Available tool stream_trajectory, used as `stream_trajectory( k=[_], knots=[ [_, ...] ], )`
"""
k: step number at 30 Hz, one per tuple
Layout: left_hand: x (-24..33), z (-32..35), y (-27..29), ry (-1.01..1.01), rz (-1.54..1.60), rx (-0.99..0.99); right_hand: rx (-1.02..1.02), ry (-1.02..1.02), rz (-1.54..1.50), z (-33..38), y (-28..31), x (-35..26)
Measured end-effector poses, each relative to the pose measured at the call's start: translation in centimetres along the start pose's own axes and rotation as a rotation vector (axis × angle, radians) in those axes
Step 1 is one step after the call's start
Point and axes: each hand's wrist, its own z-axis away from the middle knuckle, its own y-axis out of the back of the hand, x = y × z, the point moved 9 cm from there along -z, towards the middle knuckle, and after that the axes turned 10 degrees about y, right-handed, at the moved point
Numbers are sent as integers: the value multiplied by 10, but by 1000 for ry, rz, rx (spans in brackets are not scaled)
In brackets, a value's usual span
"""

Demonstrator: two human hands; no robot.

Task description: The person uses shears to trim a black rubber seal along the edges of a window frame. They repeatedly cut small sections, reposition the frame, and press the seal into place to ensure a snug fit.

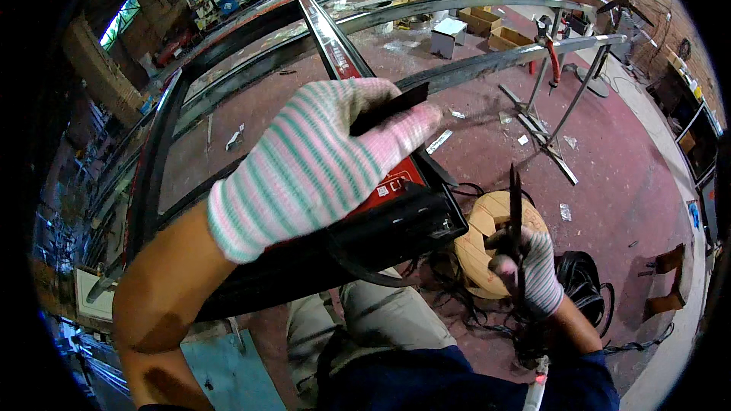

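Observation:
My left hand (pixel 304 160), in a striped pink, white and green glove, is closed over the near corner of a dark metal frame (pixel 426 221). Between its thumb and fingers it pinches a flat black strip (pixel 407 100), whose end sticks out to the right. Lower to the right, my right hand (pixel 539 270), gloved the same way, grips dark, slender scissors (pixel 516 202). Their pointed blades stand upward, close together; the handles are mostly hidden by the hand. A black band (pixel 354 262) loops down from the frame's near side.
Behind the scissors is a tan cardboard spool (pixel 480 221). Coiled black strip (pixel 582 285) lies beside it on the red floor. Metal rails on stands (pixel 487 65) reach to the right, with red-handled pliers (pixel 553 61) hung there. Cardboard boxes (pixel 506 38) stand farther back.

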Motion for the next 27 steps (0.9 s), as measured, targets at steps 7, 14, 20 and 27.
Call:
stream_trajectory(
  k=[7, 14, 20, 27],
  knots=[
    [2, 65, 18, 48, 23, 77, 89, -125, 161, 13, -22, 68],
    [-30, 124, 51, -87, 220, 208, -47, -75, 421, -3, -100, 146],
    [-53, 169, 83, -207, -29, 412, -305, 117, 238, -54, -228, 135],
    [-99, 187, 125, 94, -257, 704, -496, 116, 108, -74, -333, 119]
  ],
)
